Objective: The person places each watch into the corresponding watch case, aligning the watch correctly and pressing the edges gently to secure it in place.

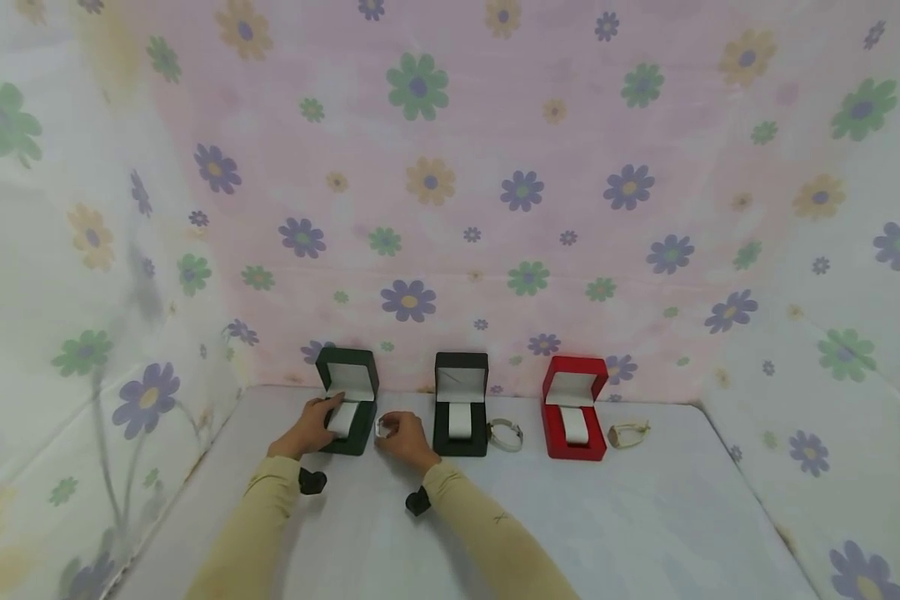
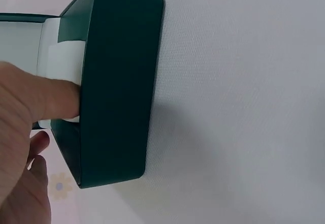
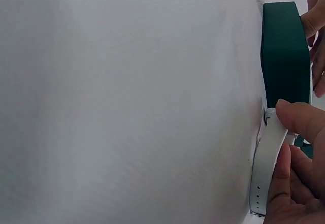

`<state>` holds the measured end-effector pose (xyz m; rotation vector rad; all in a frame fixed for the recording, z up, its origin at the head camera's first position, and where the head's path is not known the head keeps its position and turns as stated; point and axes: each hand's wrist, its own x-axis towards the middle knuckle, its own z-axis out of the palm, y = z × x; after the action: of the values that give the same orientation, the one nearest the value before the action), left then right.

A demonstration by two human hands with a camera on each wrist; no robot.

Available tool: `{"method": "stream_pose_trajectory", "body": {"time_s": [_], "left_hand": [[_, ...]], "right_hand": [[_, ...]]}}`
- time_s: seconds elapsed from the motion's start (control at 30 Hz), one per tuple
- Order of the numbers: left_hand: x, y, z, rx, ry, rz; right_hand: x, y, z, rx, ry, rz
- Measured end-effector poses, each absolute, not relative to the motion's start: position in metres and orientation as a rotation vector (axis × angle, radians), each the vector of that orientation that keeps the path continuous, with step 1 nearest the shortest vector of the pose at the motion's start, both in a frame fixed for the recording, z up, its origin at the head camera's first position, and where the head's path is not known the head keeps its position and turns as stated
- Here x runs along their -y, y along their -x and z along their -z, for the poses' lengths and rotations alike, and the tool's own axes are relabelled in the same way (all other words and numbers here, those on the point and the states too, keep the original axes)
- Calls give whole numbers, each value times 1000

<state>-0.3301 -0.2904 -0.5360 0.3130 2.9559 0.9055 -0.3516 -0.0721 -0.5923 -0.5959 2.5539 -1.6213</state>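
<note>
Left hand (image 1: 313,429), part-closed, grips white cushion (image 2: 70,59) in green box (image 2: 119,87), lid (image 1: 351,383) up, giving access; right hand (image 1: 407,439) pinches white watch (image 3: 266,163) just beside the box, likely steadying it.

Before you, pale table (image 1: 645,517), fine woven texture showing close up. Three boxes on it in loose row toward far edge, lids raised. Green box (image 1: 362,433) at your left; dark box (image 1: 461,448) mid-row; red box (image 1: 577,452) to your right. Silvery watch (image 1: 505,447) lies just beside dark box, on its right. Gold watch (image 1: 615,437) lies just right of red box, strap pointing away from it.
</note>
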Motion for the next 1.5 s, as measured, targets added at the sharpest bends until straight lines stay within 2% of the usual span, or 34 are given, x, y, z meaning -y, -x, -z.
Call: {"method": "stream_pose_trajectory", "body": {"time_s": [0.63, 0.87, 1.13, 1.5], "left_hand": [[293, 336, 536, -2970, -456, -841], [291, 338, 535, -2983, -425, -847], [293, 348, 539, -2973, -313, -832], [296, 350, 545, -3015, -341, -865]], "right_hand": [[73, 353, 594, -2655, 722, 1571], [73, 349, 590, -2650, 795, 1582], [72, 352, 590, -2635, 758, 1653], [66, 352, 587, -2575, 692, 1703]]}}
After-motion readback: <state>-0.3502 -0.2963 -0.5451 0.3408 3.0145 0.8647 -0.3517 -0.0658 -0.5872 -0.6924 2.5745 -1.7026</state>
